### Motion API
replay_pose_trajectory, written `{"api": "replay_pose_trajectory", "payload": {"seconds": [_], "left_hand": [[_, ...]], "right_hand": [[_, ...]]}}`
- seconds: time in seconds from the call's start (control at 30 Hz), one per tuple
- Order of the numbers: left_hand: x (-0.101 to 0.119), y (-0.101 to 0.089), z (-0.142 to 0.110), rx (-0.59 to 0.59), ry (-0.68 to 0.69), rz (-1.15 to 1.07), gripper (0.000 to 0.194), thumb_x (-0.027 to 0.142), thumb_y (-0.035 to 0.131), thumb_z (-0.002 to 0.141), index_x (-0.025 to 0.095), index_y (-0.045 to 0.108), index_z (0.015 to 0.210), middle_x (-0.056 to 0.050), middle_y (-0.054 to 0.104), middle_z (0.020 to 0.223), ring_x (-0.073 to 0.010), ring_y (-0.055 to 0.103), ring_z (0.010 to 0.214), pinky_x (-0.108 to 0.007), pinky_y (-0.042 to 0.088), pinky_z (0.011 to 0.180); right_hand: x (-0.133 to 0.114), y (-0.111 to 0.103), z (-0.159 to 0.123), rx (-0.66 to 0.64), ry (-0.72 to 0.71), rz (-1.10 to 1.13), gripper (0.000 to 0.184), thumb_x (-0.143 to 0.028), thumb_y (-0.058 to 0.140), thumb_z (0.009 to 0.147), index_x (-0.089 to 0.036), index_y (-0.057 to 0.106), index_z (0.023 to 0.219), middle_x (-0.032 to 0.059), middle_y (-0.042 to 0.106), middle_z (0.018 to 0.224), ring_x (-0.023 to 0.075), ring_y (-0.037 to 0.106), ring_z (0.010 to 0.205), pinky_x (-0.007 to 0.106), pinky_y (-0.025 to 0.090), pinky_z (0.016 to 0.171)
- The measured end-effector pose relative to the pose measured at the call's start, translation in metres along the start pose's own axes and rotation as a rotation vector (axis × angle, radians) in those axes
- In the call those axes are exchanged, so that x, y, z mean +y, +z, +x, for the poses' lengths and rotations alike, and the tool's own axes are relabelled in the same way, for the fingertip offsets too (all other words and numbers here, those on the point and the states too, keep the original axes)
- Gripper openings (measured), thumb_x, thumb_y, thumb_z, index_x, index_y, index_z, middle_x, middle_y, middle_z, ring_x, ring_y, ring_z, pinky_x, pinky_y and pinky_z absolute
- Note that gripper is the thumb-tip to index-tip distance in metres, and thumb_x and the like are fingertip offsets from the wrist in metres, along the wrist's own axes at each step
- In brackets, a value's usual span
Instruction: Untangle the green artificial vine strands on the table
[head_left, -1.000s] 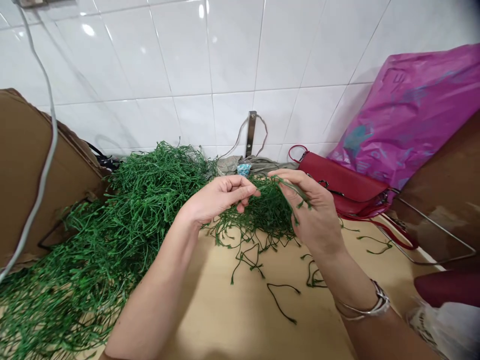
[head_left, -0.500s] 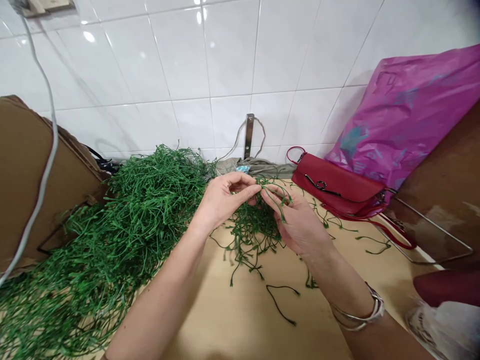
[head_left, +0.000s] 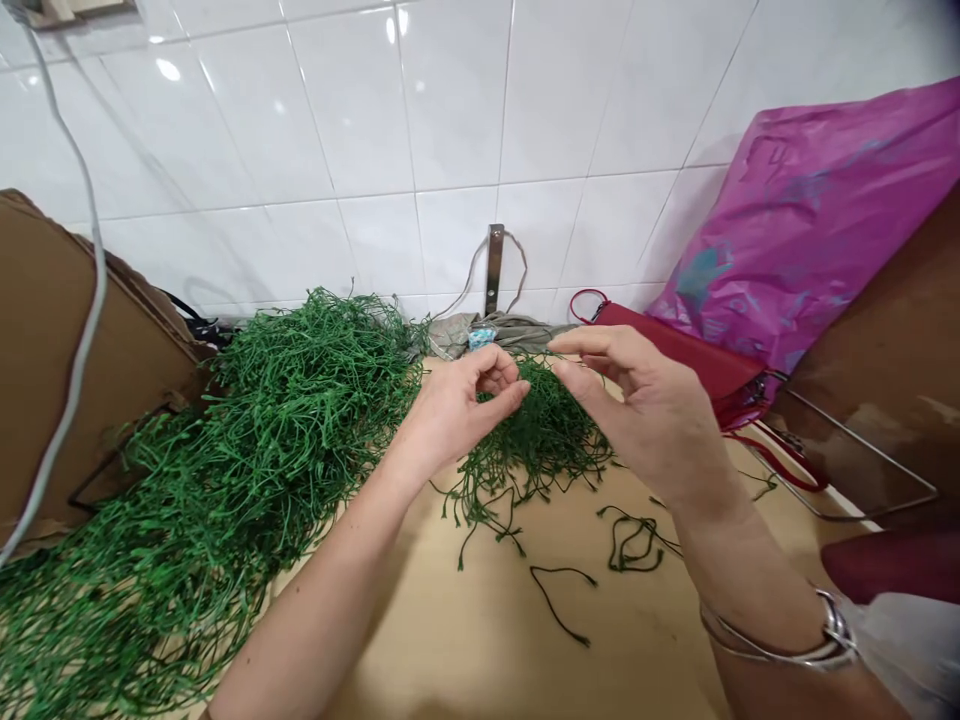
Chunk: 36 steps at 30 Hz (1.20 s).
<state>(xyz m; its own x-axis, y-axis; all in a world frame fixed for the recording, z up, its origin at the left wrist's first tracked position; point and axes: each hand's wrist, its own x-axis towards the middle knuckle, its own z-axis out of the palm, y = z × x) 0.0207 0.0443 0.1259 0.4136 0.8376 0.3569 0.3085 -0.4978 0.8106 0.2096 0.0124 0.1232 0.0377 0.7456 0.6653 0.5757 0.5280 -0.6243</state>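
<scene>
Head view: the left hand (head_left: 457,415) curls its fingers (head_left: 502,385) inward against a small tangle of green artificial vine (head_left: 536,440) on the bench (head_left: 480,640) (whether they pinch a strand, I cannot tell); the right hand (head_left: 645,410) hangs just above it, fingers (head_left: 592,345) spread and empty. A much larger heap of the same vine (head_left: 277,430) lies beside the left forearm, against flattened cardboard (head_left: 75,340).

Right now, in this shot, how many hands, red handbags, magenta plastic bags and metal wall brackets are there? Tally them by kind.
Hands: 2 (left hand, right hand)
Red handbags: 1 (red handbag)
Magenta plastic bags: 1 (magenta plastic bag)
Metal wall brackets: 1 (metal wall bracket)
Total: 5
</scene>
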Motion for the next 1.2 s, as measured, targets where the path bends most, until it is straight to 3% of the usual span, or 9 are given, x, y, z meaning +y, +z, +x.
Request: {"api": "replay_pose_trajectory", "payload": {"seconds": [0.17, 0.37, 0.6, 0.73, 0.87, 1.0, 1.2], "left_hand": [[0.003, 0.001, -0.002, -0.048, 0.031, 0.01, 0.017, 0.031, 0.062, 0.093, 0.02, 0.054, 0.082, 0.003, 0.053, 0.076, -0.0114, 0.047, 0.073, -0.025, 0.038, 0.07], [-0.006, 0.001, 0.005, -0.112, -0.014, -0.234, 0.023, 0.039, 0.056, 0.095, 0.019, 0.054, 0.084, 0.002, 0.05, 0.075, -0.0121, 0.046, 0.071, -0.026, 0.038, 0.068], [-0.008, 0.006, 0.005, -0.012, -0.059, 0.053, 0.02, 0.033, 0.053, 0.095, 0.019, 0.052, 0.08, 0.004, 0.045, 0.07, -0.0112, 0.04, 0.066, -0.026, 0.032, 0.063], [-0.005, 0.009, 0.004, -0.07, -0.044, 0.018, 0.015, 0.026, 0.053, 0.091, 0.02, 0.049, 0.077, 0.005, 0.043, 0.068, -0.0104, 0.038, 0.064, -0.025, 0.03, 0.062], [-0.004, 0.011, 0.005, -0.093, -0.086, -0.051, 0.013, 0.027, 0.051, 0.09, 0.02, 0.05, 0.078, 0.006, 0.042, 0.067, -0.0104, 0.037, 0.063, -0.025, 0.029, 0.06], [-0.007, 0.016, 0.005, -0.072, -0.101, -0.017, 0.015, 0.028, 0.053, 0.087, 0.02, 0.048, 0.076, 0.006, 0.044, 0.067, -0.0105, 0.039, 0.063, -0.025, 0.03, 0.061], [-0.011, 0.024, 0.004, 0.005, -0.018, 0.173, 0.014, 0.024, 0.054, 0.086, 0.021, 0.045, 0.075, 0.006, 0.047, 0.068, -0.0106, 0.04, 0.064, -0.025, 0.031, 0.063]], "right_hand": [[0.003, 0.008, -0.001, -0.072, -0.091, -0.086, 0.008, -0.023, 0.063, 0.092, -0.025, 0.07, 0.09, 0.0036, 0.076, 0.095, 0.0213, 0.069, 0.091, 0.038, 0.054, 0.087], [0.005, 0.008, -0.001, -0.061, -0.093, -0.135, 0.007, -0.021, 0.06, 0.093, -0.025, 0.064, 0.089, 0.0022, 0.072, 0.087, 0.0197, 0.066, 0.082, 0.034, 0.052, 0.081], [0.01, 0.015, -0.003, -0.1, -0.226, -0.235, 0.012, -0.018, 0.052, 0.098, -0.023, 0.057, 0.088, 0.0052, 0.068, 0.092, 0.0219, 0.062, 0.089, 0.036, 0.047, 0.083], [0.017, 0.02, -0.003, -0.059, -0.284, -0.391, 0.017, -0.019, 0.047, 0.101, -0.024, 0.053, 0.085, 0.0059, 0.063, 0.086, 0.0235, 0.054, 0.083, 0.038, 0.043, 0.079], [0.025, 0.021, 0.0, -0.033, -0.282, -0.369, 0.021, -0.019, 0.044, 0.101, -0.024, 0.051, 0.082, 0.0059, 0.061, 0.082, 0.0228, 0.053, 0.079, 0.036, 0.042, 0.076], [0.028, 0.015, 0.001, -0.08, -0.201, -0.261, 0.017, -0.017, 0.051, 0.097, -0.024, 0.055, 0.082, 0.0038, 0.065, 0.083, 0.0205, 0.058, 0.08, 0.034, 0.044, 0.077], [0.026, 0.011, 0.001, -0.286, 0.121, 0.046, 0.018, -0.032, 0.055, 0.096, -0.023, 0.065, 0.085, 0.0015, 0.068, 0.08, 0.0178, 0.06, 0.076, 0.032, 0.047, 0.073]]}}
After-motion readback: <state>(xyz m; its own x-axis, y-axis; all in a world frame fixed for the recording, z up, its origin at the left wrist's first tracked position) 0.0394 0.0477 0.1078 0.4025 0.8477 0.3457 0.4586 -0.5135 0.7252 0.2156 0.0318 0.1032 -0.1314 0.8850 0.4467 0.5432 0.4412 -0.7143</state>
